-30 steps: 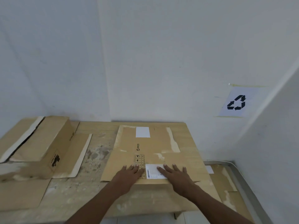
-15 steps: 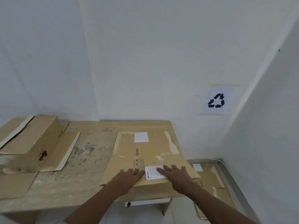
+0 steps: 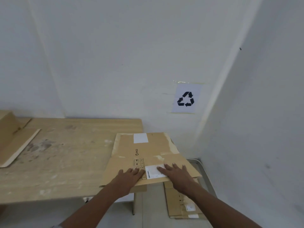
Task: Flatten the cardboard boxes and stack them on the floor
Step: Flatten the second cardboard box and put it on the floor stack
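I am looking down at both hands lying flat on a flattened cardboard box [image 3: 144,160]. My left hand [image 3: 130,177] is resting palm down on its near edge, fingers stretched out and close together, the tips touching the printed symbols beside the white label [image 3: 154,172]. My right hand [image 3: 176,176] is lying palm down just beside it, fingers spread and straight, the forefinger crossing onto the label. Neither hand is curling around anything; both are pressing open on the top face, gripping nothing.

The box is sitting at the right end of the wooden surface [image 3: 65,162], its near right corner hanging out past the edge over the floor. A second white patch [image 3: 141,138] is showing near its far edge.

Below that overhang, on the floor [image 3: 151,203], other flattened cardboard sheets [image 3: 179,204] are lying in a low pile beside the wall. At the far left of the surface, another box [image 3: 9,129] with an open flap is standing, cut off by the frame. A paper recycling sign [image 3: 186,98] is hanging taped to the wall above the pile.
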Tool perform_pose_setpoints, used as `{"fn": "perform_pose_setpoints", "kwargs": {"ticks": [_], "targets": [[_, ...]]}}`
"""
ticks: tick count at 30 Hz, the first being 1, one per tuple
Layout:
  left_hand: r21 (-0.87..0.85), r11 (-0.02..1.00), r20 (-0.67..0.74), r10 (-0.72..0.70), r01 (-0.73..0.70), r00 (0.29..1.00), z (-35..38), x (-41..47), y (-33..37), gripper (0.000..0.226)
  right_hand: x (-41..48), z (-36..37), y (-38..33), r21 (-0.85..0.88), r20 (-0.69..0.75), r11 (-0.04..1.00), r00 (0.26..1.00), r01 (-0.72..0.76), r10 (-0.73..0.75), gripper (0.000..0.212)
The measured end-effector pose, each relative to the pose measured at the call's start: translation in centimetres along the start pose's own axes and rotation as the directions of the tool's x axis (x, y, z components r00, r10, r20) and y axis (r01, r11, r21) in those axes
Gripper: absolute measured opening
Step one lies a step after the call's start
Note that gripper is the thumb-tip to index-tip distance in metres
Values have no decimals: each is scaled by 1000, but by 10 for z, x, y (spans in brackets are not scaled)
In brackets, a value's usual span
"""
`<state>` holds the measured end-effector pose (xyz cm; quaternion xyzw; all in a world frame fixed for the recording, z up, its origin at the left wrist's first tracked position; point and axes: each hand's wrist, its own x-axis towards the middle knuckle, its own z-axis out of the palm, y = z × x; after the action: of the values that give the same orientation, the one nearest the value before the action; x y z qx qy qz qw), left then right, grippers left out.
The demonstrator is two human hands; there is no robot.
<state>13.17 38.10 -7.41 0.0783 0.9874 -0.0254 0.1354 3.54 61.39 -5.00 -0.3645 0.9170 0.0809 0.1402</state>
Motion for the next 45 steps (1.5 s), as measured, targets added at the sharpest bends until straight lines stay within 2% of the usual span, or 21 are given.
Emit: {"fn": "perform_pose_setpoints", "kwargs": {"ticks": [8, 15, 20, 23, 26, 29, 32, 34, 35, 37, 39, 45], "targets": [[94, 995, -40, 48, -44, 998, -2, 73, 72, 92, -16, 25, 96, -72, -76, 996, 996, -53, 48, 88], [137, 985, -90, 121, -108, 989, -4, 160, 112, 92, -5, 39, 181, -56, -95, 993, 990, -107, 101, 76], [139, 981, -25, 140, -135, 990, 14, 212, 150, 88, 6, 78, 237, -58, -57, 994, 995, -91, 87, 83], [105, 983, 13, 149, -150, 989, 33, 232, 173, 86, 11, 108, 266, -43, -15, 996, 997, -74, 73, 77], [79, 986, 41, 145, -148, 989, 54, 249, 190, 89, 15, 140, 286, -7, 18, 998, 998, -54, 54, 81], [72, 986, 97, 143, -150, 985, 76, 268, 209, 82, 19, 171, 301, -4, 79, 998, 995, -57, 58, 78], [93, 979, 101, 171, -181, 980, 118, 293, 226, 86, 31, 213, 318, -12, 98, 998, 993, -59, 60, 77], [32, 989, 147, 136, -142, 980, 154, 315, 237, 95, 43, 252, 331, -2, 102, 998, 993, -66, 66, 78], [28, 990, 111, 133, -137, 985, 174, 326, 243, 97, 49, 274, 338, -1, 103, 998, 993, -65, 65, 78], [-35, 992, 30, 125, -124, 992, 218, 349, 254, 87, 64, 321, 350, -17, 90, 998, 994, -65, 66, 78], [-1, 990, 47, 142, -142, 989, 268, 373, 261, 82, 81, 370, 358, -6, 90, 997, 992, -83, 83, 77], [-19, 993, 20, 113, -112, 993, 408, 429, 285, 85, 120, 510, 368, -10, 74, 995, 992, -100, 100, 75]]}}
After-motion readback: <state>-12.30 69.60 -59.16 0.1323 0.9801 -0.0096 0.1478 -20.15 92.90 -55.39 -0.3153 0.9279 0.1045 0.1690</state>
